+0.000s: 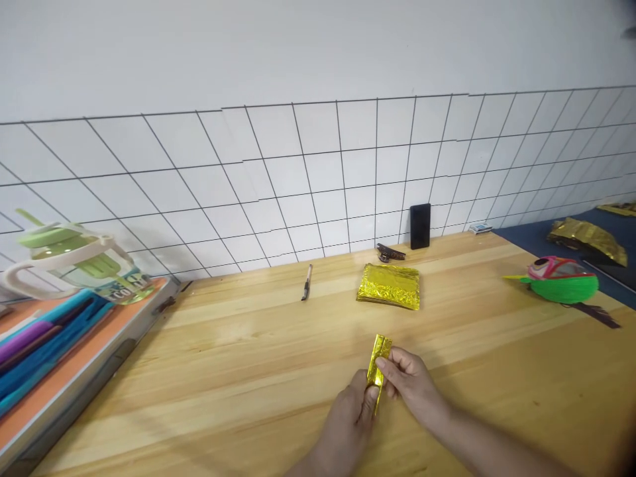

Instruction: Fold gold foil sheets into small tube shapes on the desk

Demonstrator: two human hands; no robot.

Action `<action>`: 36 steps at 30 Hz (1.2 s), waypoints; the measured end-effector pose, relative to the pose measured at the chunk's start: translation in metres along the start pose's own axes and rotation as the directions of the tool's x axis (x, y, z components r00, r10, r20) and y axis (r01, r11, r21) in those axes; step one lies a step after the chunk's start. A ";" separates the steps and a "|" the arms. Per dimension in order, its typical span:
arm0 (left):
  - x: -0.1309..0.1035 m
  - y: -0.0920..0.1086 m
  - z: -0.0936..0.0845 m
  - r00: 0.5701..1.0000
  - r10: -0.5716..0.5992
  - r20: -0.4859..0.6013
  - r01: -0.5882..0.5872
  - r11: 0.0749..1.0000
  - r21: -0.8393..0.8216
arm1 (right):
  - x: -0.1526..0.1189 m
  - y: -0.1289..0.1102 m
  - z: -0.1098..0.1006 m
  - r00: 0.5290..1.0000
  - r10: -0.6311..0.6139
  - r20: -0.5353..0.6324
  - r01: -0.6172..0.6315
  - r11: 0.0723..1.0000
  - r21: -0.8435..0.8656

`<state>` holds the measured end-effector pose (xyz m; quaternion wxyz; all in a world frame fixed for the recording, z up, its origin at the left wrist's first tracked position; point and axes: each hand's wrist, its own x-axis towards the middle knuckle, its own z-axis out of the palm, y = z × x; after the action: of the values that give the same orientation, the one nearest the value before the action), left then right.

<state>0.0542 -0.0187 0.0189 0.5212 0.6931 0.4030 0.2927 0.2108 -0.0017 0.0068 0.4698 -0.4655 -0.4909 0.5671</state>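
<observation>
Left hand [354, 405] pinches the near end of a narrow, folded, shiny gold foil-like strip [378, 354], while the right hand [408, 379] pinches its right edge, thumb on top. It's over the pale wood-grain tabletop [223, 377], around 5 o'clock in the view. My guess: uneven thumb pressure could skew the fold, or easing off too soon might let it spring open. Long axis runs roughly 1 to 7 o'clock, far end pointing at the flat rectangular gold foil-like stack [388, 287] around 12.
</observation>
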 end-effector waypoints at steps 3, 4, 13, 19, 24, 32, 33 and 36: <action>-0.002 0.000 0.001 1.000 0.006 0.023 -0.006 1.000 -0.008 | -0.002 0.000 0.001 1.000 -0.011 -0.014 0.011 1.000 0.009; -0.002 -0.001 0.001 1.000 -0.005 0.017 0.005 1.000 -0.006 | -0.002 0.000 0.002 1.000 -0.015 -0.014 0.015 1.000 0.011; -0.002 -0.007 0.003 0.997 -0.075 -0.026 0.078 0.990 0.115 | -0.004 -0.008 -0.007 0.995 -0.083 -0.048 0.083 0.996 0.008; -0.003 -0.003 0.010 0.993 -0.034 -0.114 0.050 0.988 0.144 | -0.005 -0.009 -0.005 0.991 -0.091 -0.095 0.090 0.996 -0.015; -0.003 -0.009 0.015 0.983 -0.070 -0.170 0.088 0.991 0.101 | -0.005 -0.008 -0.002 0.996 -0.077 -0.049 0.077 0.997 0.002; 0.001 -0.010 0.009 0.969 -0.007 -0.248 0.001 1.000 -0.023 | -0.008 -0.001 0.005 0.989 -0.128 0.068 0.127 0.992 0.013; 0.001 -0.010 0.006 0.962 0.017 -0.273 -0.022 1.000 -0.017 | -0.008 0.000 0.005 0.989 -0.131 0.074 0.131 0.991 0.012; 0.001 -0.010 0.000 0.935 0.048 -0.350 -0.052 0.999 -0.002 | -0.008 0.001 0.004 0.986 -0.143 0.080 0.143 0.990 0.009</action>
<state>0.0525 -0.0163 0.0088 0.4375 0.6369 0.4700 0.4267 0.2076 -0.0101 0.0069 0.4898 -0.4050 -0.5406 0.5512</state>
